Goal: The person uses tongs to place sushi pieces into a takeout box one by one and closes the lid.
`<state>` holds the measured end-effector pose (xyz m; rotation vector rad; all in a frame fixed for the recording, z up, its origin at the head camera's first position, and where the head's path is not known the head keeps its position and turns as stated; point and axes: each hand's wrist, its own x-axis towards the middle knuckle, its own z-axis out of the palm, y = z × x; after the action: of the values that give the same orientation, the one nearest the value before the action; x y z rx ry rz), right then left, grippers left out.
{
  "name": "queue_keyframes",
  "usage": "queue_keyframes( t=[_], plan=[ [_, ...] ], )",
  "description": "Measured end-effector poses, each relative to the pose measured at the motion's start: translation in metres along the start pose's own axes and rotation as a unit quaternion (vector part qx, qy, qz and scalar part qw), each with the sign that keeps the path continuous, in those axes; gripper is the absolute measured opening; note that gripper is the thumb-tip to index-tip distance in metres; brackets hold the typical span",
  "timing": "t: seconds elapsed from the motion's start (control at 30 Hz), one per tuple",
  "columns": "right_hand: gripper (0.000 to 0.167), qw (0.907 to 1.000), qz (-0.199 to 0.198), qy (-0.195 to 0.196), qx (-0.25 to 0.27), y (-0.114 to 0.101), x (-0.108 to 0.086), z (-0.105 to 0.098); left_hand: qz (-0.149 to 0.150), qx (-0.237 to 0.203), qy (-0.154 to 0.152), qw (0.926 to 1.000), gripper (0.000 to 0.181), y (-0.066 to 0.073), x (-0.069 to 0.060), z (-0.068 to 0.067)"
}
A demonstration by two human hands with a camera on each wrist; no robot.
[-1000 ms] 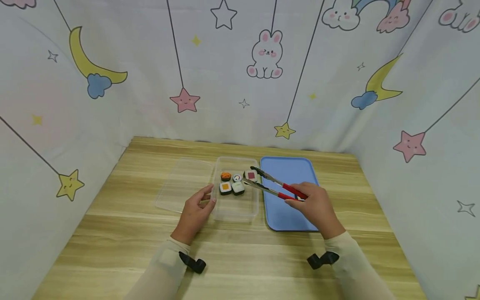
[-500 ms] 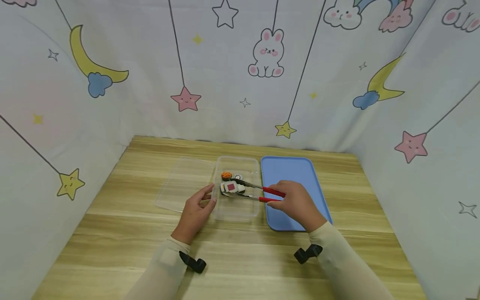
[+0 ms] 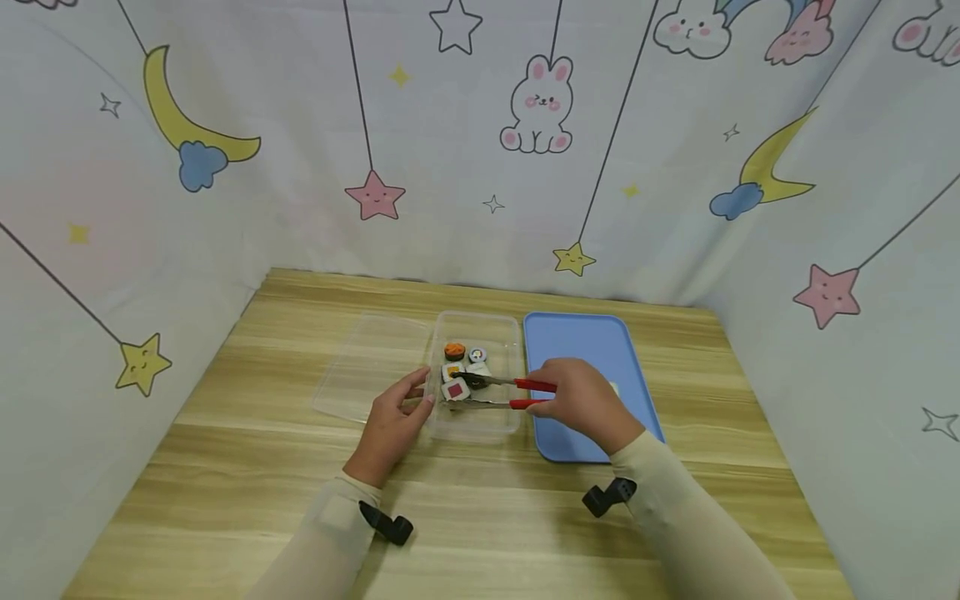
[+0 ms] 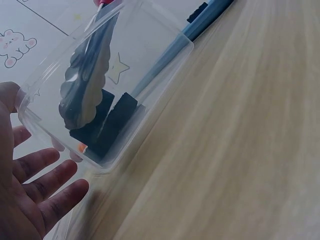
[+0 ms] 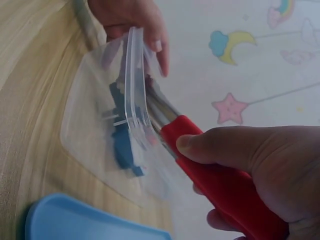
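My right hand (image 3: 585, 404) grips red-handled tongs (image 3: 534, 385), thumb along the handle in the right wrist view. Their tips reach into a clear plastic box (image 3: 495, 425). Between the tips sits a toy sushi roll with a dark red centre (image 3: 454, 389); whether they still squeeze it I cannot tell. Around it in the box are an orange-topped sushi (image 3: 454, 352), a small round roll (image 3: 477, 355), a roll with a yellow centre (image 3: 451, 371) and a pale one partly behind the tongs. Fingers of my left hand (image 3: 390, 425) rest extended against the box's left side.
A blue tray (image 3: 551, 446) lies right of the box, partly under my right hand; a pale piece (image 3: 615, 388) on it shows beside the hand. A clear lid (image 3: 360, 367) lies flat to the left. Printed curtains (image 3: 450, 242) stand behind the wooden table (image 3: 480, 525).
My right hand has moved left with the tongs, carrying the red-centred sushi roll from the box's right rim to its left side, lower down near the yellow-centred roll. My left hand stays put.
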<state>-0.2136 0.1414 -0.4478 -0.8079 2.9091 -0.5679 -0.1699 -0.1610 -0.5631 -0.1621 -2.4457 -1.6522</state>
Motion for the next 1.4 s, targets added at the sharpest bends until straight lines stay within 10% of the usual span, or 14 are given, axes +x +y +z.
queue_keyframes(
  t=[0.87, 1.4],
  plan=[
    [0.037, 0.9992, 0.007, -0.035, -0.018, -0.009, 0.007, 0.001, 0.0, -0.014, -0.004, 0.9999, 0.051, 0.001, -0.002, 0.001],
    [0.048, 0.9959, 0.037, 0.068, 0.046, 0.026, -0.02, -0.005, 0.006, -0.006, 0.001, 1.0, 0.05, 0.0, 0.0, 0.0]
  ],
)
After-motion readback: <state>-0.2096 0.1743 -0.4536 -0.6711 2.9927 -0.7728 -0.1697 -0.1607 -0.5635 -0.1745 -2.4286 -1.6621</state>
